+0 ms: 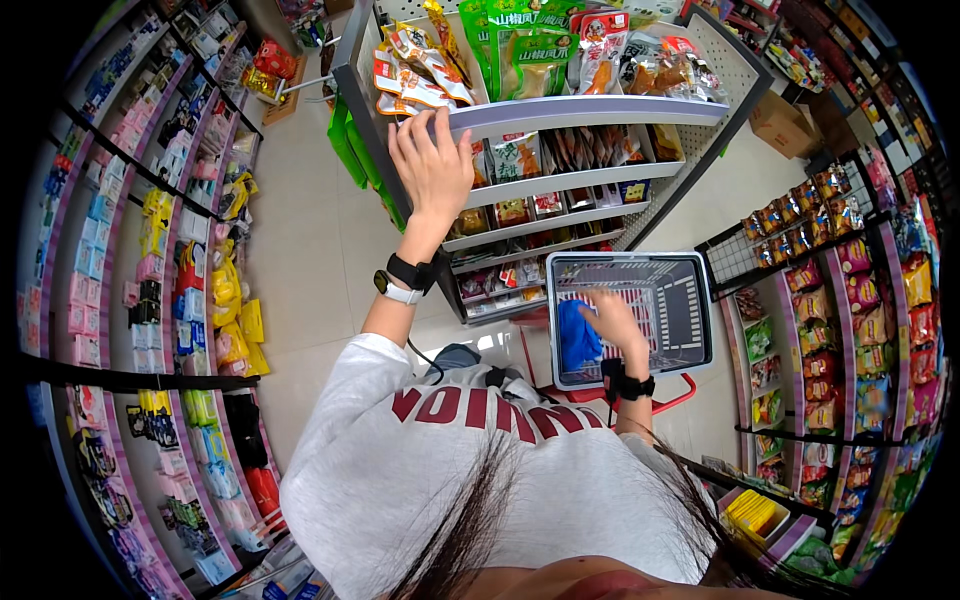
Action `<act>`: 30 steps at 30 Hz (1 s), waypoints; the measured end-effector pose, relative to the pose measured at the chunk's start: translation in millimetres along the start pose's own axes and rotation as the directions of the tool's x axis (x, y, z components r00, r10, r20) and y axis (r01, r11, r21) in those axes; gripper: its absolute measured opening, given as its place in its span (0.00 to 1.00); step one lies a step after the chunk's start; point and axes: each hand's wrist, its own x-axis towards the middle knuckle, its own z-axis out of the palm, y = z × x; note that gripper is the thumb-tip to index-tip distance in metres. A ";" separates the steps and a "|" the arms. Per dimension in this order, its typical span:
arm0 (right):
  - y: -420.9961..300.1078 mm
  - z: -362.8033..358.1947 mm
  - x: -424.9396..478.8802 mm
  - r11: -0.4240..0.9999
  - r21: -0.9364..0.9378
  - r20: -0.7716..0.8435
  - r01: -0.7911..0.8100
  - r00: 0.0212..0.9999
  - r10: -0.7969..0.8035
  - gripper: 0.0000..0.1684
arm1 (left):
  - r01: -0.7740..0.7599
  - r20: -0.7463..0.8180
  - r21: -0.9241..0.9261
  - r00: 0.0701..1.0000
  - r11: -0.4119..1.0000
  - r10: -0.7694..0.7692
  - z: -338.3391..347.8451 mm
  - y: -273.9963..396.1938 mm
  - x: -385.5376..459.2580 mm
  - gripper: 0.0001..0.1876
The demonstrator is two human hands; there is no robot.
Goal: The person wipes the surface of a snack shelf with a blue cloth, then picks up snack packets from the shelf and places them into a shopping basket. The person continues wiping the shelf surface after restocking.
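Note:
My left hand (433, 161) lies palm down against the left end of the top shelf's pale front edge (585, 112), with its fingers a little apart and nothing in them. Just behind the fingertips are white-and-orange snack packets (416, 75). My right hand (616, 321) is over a grey plastic shopping basket (630, 257), thumb and fingers apart. Beneath it, at the basket's left side, is a crumpled blue item (576, 341), perhaps a bag or cloth. Whether the fingers touch it I cannot tell.
Green chicken-feet packets (536, 64) and clear meat packs (667, 67) fill the top shelf. Product shelves (161, 262) line the left; snack racks (817, 322) stand on the right. A cardboard box (784, 124) sits behind. The basket's red frame (679, 394) juts toward me.

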 end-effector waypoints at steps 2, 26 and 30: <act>-33.6 -28.3 28.5 0.991 0.035 -0.170 0.132 0.978 -0.125 0.17 | 0.009 0.043 0.061 0.999 0.998 -0.011 2.1 -2.8 3.7 0.23; -145.1 -66.3 242.3 0.915 0.252 -0.783 0.314 0.622 0.002 0.41 | 0.171 0.235 -0.801 0.971 0.574 0.039 36.3 17.5 59.0 0.40; -143.1 -78.3 237.6 0.923 0.086 -0.825 0.375 0.546 -0.145 0.41 | 0.275 0.258 -0.920 0.961 0.278 -0.097 40.5 20.3 58.6 0.46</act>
